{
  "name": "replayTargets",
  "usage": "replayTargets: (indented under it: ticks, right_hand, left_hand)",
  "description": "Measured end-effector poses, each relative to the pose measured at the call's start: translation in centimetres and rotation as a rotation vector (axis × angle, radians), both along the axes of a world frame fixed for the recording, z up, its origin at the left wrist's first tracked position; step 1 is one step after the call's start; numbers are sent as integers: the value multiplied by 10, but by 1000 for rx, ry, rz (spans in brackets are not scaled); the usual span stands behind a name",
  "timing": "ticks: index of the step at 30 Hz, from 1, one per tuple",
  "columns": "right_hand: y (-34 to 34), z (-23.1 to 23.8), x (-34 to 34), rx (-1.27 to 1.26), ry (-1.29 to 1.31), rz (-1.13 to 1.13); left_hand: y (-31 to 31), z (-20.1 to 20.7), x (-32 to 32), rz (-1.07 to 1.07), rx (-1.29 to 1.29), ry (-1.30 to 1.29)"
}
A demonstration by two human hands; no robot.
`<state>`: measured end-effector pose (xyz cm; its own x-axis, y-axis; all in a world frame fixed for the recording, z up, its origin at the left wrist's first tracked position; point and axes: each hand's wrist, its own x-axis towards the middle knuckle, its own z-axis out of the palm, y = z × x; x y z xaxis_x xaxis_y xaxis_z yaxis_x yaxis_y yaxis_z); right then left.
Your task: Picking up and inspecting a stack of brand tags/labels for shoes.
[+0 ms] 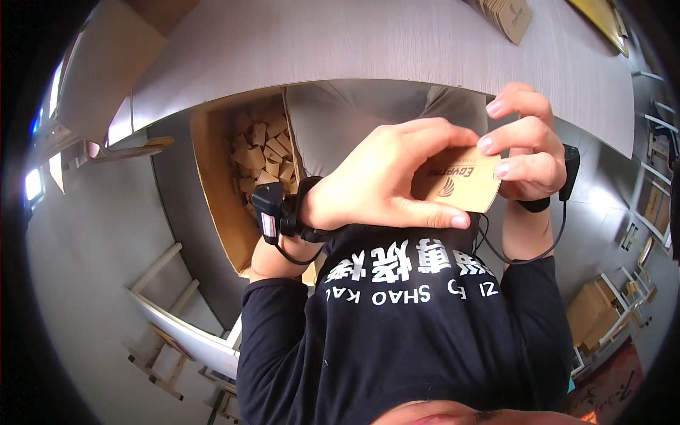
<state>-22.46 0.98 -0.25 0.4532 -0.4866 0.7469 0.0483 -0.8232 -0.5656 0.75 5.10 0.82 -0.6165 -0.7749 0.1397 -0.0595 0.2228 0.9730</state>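
Note:
A brown kraft card piece (464, 180) with dark print and a feathered emblem is held in front of my chest. Its face is slightly curved, and its left part is hidden by my hand. My left hand (382, 177) is closed around it, thumb along the near edge and fingers over the far edge. At its right edge, the bent fingertips of my right hand (528, 145) press against the card. Whether it is one card or several together, I cannot tell. Both wrists carry black strapped devices with cables.
A pale wood-grain table (319, 49) spans the far side. On it lies a stack of similar brown cards (513, 21), with a yellow-edged item (602, 21) at the far right. An open cardboard box (219, 205) with brown scraps (265, 152) stands left of my lap.

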Motion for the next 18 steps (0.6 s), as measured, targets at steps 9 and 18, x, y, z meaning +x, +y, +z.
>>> replayTargets:
  ticks: [9,18]
  right_hand:
    - [14,19,4,-175,195,-369]
    - [-22,31,-8,-59,229,-35]
  left_hand:
    - [-4,5,7,87,-82,-22]
    - [-18,21,17,104,-181,-151]
